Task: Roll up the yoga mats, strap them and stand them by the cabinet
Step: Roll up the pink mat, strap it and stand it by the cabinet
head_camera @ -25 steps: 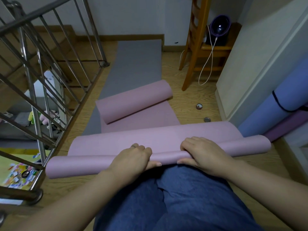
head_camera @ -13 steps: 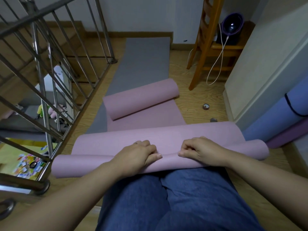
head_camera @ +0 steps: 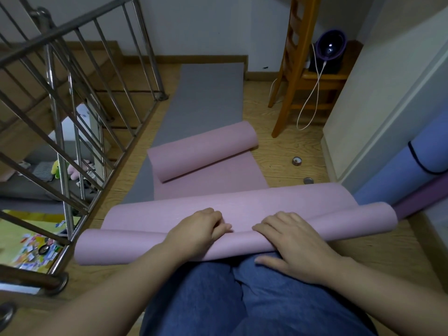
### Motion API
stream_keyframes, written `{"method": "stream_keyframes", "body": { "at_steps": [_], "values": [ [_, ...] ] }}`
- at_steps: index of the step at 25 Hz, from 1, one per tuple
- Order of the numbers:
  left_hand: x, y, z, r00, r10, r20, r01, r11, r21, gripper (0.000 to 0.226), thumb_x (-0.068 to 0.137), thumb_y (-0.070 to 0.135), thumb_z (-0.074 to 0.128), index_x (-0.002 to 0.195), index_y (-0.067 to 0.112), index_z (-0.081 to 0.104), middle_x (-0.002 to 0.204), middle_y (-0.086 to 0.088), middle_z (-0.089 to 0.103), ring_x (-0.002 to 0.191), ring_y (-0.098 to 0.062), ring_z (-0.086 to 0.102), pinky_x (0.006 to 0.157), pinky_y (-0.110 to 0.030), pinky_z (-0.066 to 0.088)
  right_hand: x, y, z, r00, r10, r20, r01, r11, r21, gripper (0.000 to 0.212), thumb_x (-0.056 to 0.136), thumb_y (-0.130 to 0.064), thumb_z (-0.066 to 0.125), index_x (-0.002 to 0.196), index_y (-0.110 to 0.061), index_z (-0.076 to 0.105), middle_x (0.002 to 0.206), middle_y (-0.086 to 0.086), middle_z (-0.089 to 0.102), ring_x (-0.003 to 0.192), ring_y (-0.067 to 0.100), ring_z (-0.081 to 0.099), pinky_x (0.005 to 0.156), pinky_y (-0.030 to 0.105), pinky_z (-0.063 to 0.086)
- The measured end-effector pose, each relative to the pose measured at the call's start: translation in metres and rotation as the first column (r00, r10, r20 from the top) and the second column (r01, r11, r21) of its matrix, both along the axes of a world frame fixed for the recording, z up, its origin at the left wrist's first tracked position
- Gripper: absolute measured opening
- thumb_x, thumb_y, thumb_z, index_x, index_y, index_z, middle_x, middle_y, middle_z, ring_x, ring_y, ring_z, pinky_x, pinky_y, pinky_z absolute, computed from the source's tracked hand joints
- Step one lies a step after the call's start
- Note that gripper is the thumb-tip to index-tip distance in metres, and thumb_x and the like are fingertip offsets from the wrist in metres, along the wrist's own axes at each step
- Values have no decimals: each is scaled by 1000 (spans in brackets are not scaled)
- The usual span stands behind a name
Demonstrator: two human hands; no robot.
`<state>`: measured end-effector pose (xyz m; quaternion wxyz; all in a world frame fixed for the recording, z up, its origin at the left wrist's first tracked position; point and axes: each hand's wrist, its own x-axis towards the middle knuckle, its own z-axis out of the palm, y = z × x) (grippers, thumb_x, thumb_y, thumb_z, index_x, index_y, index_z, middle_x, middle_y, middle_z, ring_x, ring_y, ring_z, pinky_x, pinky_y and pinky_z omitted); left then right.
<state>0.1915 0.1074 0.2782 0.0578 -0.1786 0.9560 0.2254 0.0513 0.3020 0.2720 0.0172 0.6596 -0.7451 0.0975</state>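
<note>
ahead of both hands, spread flat along the floor [head_camera: 278,151]: grey mat [head_camera: 208,98], not yet rolled. on top of it and running back to the hands: pink mat [head_camera: 242,202], far end curled loose, near end wound into a roll directly under the palms. long axis of that roll crosswise, left to right, so due to roll away from the body. off past the right hand [head_camera: 293,241], beside the cabinet [head_camera: 378,105]: blue mat [head_camera: 400,180], rolled and strapped. left hand [head_camera: 198,229] gripping the roll, fingers curled over its top. right hand clasping it too, fingers over, thumb at the near side. both equally near; probably calls for an even forward push to keep the ends level.
</note>
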Motion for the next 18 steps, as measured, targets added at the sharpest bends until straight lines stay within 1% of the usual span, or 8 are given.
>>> {"method": "stream_keyframes", "body": {
  "at_steps": [3,5,7,8,11,14,17,18],
  "values": [
    [6,2,4,981,117,-153,-101,989,112,27,91,45,54,71,27,48,80,10,57,78,-14,53,71,-31,43,-9,-12,8,998,-62,20,58,986,154,70,81,-80,20,101,-26,62,93,-7,55,85,16,51,71,29,39],
    [15,4,5,949,-50,-311,16,994,-112,28,87,50,50,80,24,54,81,8,58,75,-14,53,65,-31,45,-16,-27,15,987,-98,124,57,954,294,79,75,-84,15,108,-26,57,102,-5,57,96,17,50,78,31,37],
    [27,6,-3,912,-317,-262,184,884,-430,40,84,57,45,93,20,54,87,3,58,74,-18,54,59,-30,47,-22,-33,16,969,-117,219,35,937,346,58,81,-77,31,106,-28,49,100,-6,56,94,16,48,75,30,33],
    [32,7,-7,909,-364,-205,218,831,-512,45,84,60,42,98,19,52,89,1,59,74,-19,54,57,-30,48,-23,-35,17,949,-144,282,33,932,362,47,84,-71,39,103,-29,45,95,-7,53,89,15,46,73,30,32],
    [34,8,-15,924,-333,-187,173,802,-572,47,85,61,36,101,18,48,86,-2,58,70,-23,55,52,-31,48,-23,-36,15,894,-193,405,80,957,278,41,79,-66,56,94,-31,41,92,-10,49,86,10,44,74,28,34],
    [30,3,-11,943,-308,-125,196,819,-540,50,90,63,29,95,20,54,81,1,57,64,-21,56,49,-29,45,-19,-20,7,984,-25,175,30,999,-26,48,72,-70,59,93,-28,50,94,-9,48,86,9,40,75,25,32],
    [20,-1,3,970,-242,7,226,894,-387,73,84,74,9,109,20,52,101,-1,56,85,-25,57,67,-35,45,-7,-8,0,999,-32,-4,32,999,-27,49,66,-66,60,94,-25,56,92,-7,51,82,13,47,71,27,37],
    [17,-4,7,975,-210,71,221,929,-298,75,82,76,11,115,20,48,110,-2,54,95,-26,55,76,-36,42,-7,-11,1,998,-59,-16,58,998,-6,47,63,-63,63,90,-24,56,87,-6,53,79,15,50,67,28,40]
  ]
}}
